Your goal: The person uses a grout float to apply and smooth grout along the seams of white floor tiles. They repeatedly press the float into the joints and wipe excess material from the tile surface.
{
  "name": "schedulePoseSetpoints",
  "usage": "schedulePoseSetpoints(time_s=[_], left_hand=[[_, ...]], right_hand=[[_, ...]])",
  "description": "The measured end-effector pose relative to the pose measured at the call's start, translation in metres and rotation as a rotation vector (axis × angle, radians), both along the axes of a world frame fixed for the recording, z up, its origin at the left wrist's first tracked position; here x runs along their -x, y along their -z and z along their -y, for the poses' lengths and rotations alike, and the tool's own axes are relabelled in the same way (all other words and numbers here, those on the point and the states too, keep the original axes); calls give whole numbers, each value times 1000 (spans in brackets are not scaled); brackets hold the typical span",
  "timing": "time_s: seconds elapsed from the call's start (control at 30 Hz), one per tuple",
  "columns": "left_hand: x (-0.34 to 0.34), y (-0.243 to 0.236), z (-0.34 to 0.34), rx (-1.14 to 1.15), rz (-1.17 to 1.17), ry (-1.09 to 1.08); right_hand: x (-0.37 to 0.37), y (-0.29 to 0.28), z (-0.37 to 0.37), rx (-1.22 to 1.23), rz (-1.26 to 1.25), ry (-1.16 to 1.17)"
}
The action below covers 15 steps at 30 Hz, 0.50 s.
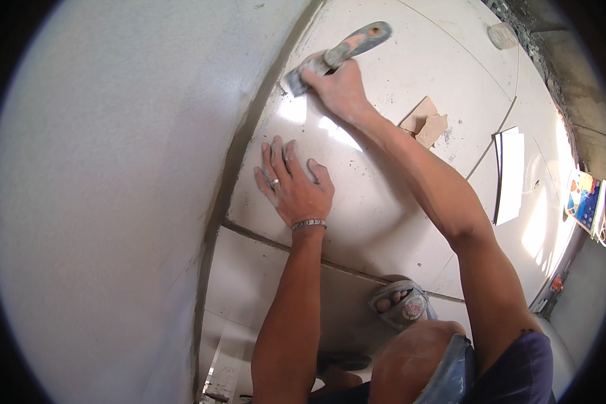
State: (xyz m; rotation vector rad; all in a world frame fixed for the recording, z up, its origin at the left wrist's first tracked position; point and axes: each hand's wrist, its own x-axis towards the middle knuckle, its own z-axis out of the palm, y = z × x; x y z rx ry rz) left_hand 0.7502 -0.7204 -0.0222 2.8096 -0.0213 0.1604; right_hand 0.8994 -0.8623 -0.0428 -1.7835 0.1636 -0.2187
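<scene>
My right hand (340, 87) is closed around a putty knife (362, 42) near its blade end, the grey and orange handle pointing up to the right. The blade (295, 83) is low over the pale floor tile (377, 188), close to the gap along the wall; whether it touches is blurred. My left hand (295, 185) lies flat on the same tile with fingers spread, nearer to me. It wears a ring and a metal bracelet and holds nothing. Light dust is on the fingers.
The pale wall (114, 188) rises on the left. Torn cardboard pieces (427, 124) and a white strip (510, 175) lie right of my arm. A round pale object (502, 36) sits far right. My sandalled foot (404, 303) and bare knee (411, 357) are close below.
</scene>
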Motion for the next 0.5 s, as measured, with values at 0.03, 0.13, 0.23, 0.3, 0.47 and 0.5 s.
schedulePoseSetpoints(time_s=[0.03, 0.13, 0.23, 0.3, 0.47, 0.5], left_hand=[[0, 0, 1, -1, 3, -5], [-1, -1, 0, 12, 2, -11], [1, 1, 1, 19, 7, -21], [0, 1, -1, 17, 8, -15], [0, 1, 0, 23, 7, -11], [1, 2, -4, 19, 7, -18]], right_hand=[[2, -8, -2, -54, -110, -36], [-15, -2, -1, -351, -54, 177], [-1, 0, -21, -215, -25, 142], [1, 2, -23, -136, -21, 131], [5, -16, -34, -72, 91, 387], [7, -13, -41, -15, 83, 345]])
